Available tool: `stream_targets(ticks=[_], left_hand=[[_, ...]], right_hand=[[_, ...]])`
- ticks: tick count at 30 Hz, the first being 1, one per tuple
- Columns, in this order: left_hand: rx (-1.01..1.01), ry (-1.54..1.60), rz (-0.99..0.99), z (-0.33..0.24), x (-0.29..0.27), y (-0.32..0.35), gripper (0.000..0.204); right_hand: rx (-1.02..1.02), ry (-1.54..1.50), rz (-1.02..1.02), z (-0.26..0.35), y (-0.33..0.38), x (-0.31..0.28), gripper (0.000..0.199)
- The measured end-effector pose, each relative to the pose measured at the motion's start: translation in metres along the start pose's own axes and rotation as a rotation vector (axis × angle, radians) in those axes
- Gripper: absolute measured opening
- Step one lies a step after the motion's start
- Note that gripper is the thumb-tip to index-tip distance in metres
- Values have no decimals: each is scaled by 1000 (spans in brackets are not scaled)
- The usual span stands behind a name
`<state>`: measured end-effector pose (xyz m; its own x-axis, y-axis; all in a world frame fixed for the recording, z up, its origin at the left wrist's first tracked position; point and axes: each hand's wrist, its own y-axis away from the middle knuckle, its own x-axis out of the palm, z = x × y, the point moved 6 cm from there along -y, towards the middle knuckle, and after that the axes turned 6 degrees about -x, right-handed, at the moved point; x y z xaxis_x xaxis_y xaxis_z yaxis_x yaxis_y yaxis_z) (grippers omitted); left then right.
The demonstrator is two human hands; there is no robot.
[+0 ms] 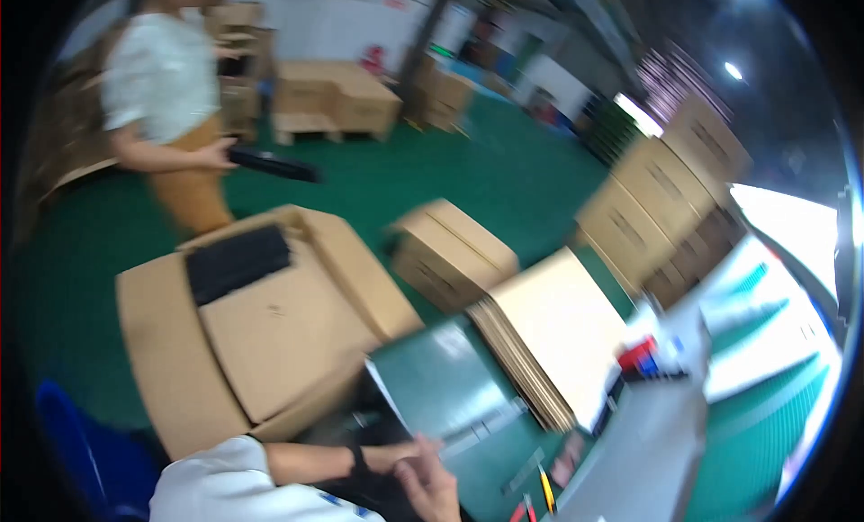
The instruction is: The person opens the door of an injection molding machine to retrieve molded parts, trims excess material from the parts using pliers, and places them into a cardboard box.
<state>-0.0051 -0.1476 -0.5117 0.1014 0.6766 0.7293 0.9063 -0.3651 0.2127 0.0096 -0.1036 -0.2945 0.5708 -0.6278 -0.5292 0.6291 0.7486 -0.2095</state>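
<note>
My left hand (pixel 389 457), with a black band at its wrist, reaches in from the lower left. It meets my right hand (pixel 432 491) in front of my body, near the edge of a green-topped table (pixel 441 373). The two hands touch and overlap. Blur smears their fingers, and whether anything is between them does not show. Close on the left stands a large open cardboard box (pixel 166 364), holding a flat brown cardboard sheet (pixel 279 328) and a black folded item (pixel 238 263).
Stacked flat cardboard (pixel 558 324) lies on the table, with a yellow-handled tool (pixel 546 490) near its front. A closed carton (pixel 454 256) stands on the floor beyond; more cartons (pixel 657 193) are piled right. Another person (pixel 171 81) holds a long black object (pixel 274 165).
</note>
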Motion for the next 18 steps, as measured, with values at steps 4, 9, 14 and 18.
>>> stream_targets(ticks=[4, 9, 14, 18], left_hand=[[-412, -104, -321, -40, 19, 27, 58], [-471, -113, -200, -47, 36, 16, 62], [-463, -126, -252, -39, 40, 22, 62], [-468, -95, -226, -41, 47, 24, 63]], right_hand=[[355, 109, -596, -58, 67, -98, 41], [409, 426, -912, -117, 110, -165, 36], [552, 776, -715, -165, 103, -161, 34], [683, 796, -631, -188, 102, -150, 33]])
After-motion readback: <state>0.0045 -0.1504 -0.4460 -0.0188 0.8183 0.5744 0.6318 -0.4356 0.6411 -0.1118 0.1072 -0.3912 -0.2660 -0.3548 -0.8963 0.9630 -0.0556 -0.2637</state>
